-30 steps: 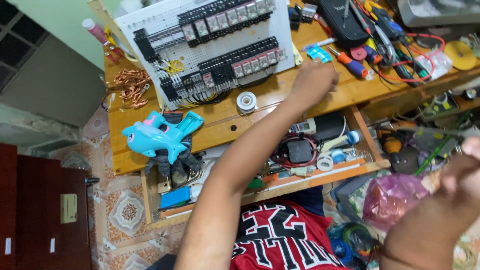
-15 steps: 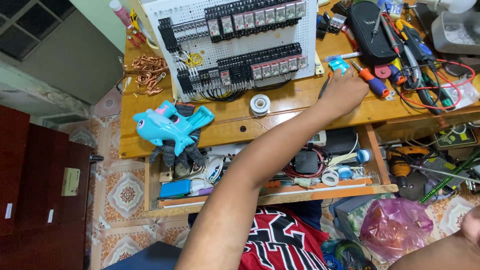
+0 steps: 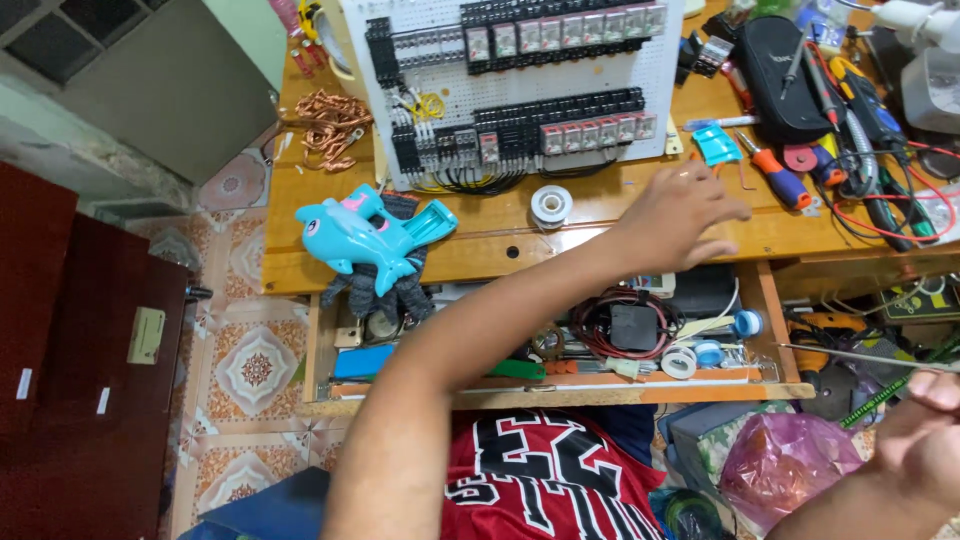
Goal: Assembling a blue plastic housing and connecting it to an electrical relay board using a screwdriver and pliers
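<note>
Shirt [image 3: 560,480]: red with black and white marks, at the bottom, closest to the camera
Right hand [image 3: 925,440]: low at the right edge, fingers curled in; I cannot tell what it holds, a thin rod [image 3: 860,358] runs just by it
Pink bag [image 3: 785,465]: on the floor, just beside the right hand
Drawer [image 3: 560,385]: pulled open under the desk, full of tape rolls, wires and a black box
Left hand [image 3: 680,215]: arm stretched out over the drawer, hand above the desk, fingers spread and loose, holding nothing
Desk [image 3: 300,230]: wooden, with a blue shark toy [image 3: 370,235] at its front left
Solder roll [image 3: 551,205]: on the desk, near the left hand
Blue clip [image 3: 716,145]: just past the left fingertips
Screwdriver [image 3: 775,170]: orange handle, right of the clip
White board [image 3: 520,85]: at the back, rows of black blocks and wires
Copper wire [image 3: 330,125]: curly pile left of the board
</note>
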